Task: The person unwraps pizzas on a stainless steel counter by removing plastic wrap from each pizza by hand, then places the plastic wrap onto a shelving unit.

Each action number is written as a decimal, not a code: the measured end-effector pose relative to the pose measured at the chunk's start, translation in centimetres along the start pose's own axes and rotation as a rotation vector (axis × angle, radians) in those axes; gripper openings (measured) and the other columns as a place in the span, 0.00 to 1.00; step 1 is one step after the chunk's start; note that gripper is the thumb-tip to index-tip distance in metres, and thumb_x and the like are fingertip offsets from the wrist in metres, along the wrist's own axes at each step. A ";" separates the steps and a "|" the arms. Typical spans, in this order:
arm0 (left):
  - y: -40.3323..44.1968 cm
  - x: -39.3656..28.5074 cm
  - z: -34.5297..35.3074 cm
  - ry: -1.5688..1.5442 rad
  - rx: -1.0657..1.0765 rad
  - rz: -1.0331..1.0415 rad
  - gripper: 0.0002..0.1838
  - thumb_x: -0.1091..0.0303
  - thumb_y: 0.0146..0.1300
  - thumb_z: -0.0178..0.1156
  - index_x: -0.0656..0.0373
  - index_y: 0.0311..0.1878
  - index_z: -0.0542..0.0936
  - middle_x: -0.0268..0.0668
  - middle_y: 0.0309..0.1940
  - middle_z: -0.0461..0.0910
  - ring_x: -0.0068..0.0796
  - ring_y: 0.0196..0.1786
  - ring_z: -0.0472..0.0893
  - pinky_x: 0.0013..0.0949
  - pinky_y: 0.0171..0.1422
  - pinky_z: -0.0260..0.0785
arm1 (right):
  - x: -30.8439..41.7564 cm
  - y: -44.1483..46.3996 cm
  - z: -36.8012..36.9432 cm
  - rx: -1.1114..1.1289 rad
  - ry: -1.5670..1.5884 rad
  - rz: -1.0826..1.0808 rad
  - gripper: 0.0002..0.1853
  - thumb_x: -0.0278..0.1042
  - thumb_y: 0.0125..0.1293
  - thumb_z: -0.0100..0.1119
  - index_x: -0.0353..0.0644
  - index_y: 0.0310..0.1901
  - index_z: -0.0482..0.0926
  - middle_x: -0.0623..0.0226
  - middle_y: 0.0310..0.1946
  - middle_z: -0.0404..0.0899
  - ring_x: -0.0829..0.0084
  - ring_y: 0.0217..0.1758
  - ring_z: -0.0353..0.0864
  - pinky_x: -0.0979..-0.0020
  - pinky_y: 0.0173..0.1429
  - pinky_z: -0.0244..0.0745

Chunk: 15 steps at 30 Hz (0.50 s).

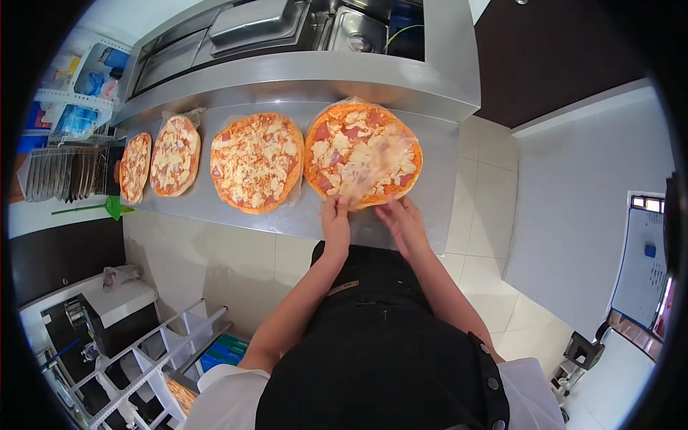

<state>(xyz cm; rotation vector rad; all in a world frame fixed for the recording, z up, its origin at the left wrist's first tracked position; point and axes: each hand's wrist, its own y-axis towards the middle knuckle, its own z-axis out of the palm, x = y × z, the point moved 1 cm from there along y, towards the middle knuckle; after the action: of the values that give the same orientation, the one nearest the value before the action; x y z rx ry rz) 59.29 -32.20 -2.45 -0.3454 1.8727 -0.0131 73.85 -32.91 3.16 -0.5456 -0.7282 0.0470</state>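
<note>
The pizza (pixel 362 154) nearest my hands is topped with cheese and ham. It lies on the steel counter in a clear plastic bag (pixel 353 206), which shines over its middle. My left hand (pixel 335 223) pinches the bag at the pizza's near edge, thumb and fingers drawn together. A little to the right, my right hand (pixel 403 221) has its fingertips closed at the same edge; the film between them is hard to make out. Just left lies a second bagged pizza (pixel 256 163). Two more, a pizza (pixel 175 155) and a pizza (pixel 135 168), are farther left.
Behind the steel counter (pixel 236 223) rises a raised metal ledge (pixel 287 75) with a lidded steel pan (pixel 254 25). Wire racks (pixel 68 174) and white baskets (pixel 92 72) stand at the left. A white shelf unit (pixel 154 365) is at lower left, over a tiled floor (pixel 236 265).
</note>
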 end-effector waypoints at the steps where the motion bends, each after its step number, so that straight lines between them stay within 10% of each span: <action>1: -0.1 0.2 0.2 -0.118 0.025 -0.063 0.11 0.63 0.70 0.44 0.60 0.42 0.72 0.33 0.35 0.71 0.25 0.35 0.65 0.28 0.46 0.58 | -0.3 -0.2 0.0 0.009 -0.048 0.098 0.15 0.30 0.66 0.50 0.29 0.49 0.68 0.52 0.42 0.75 0.69 0.41 0.78 0.74 0.48 0.77; 4: -0.4 0.5 0.6 -0.473 0.102 -0.245 0.10 0.63 0.70 0.44 0.59 0.42 0.72 0.32 0.36 0.71 0.23 0.36 0.65 0.28 0.46 0.58 | -0.8 -0.7 -0.1 0.033 -0.190 0.386 0.14 0.33 0.66 0.53 0.29 0.45 0.71 0.54 0.38 0.77 0.71 0.36 0.79 0.75 0.45 0.77; 15: -2.5 -8.1 -1.1 -0.834 0.125 -0.524 0.07 0.58 0.68 0.48 0.47 0.42 0.72 0.23 0.35 0.69 0.15 0.32 0.64 0.26 0.42 0.50 | -0.9 0.3 1.8 -0.060 -0.174 0.317 0.11 0.34 0.64 0.53 0.32 0.35 0.75 0.61 0.25 0.77 0.75 0.24 0.75 0.79 0.30 0.72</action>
<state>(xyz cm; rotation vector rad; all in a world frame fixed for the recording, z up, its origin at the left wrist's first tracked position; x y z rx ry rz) 61.12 -32.79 5.91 -0.6319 0.9206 -0.2951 72.10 -32.04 3.55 -0.7173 -0.8085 0.3717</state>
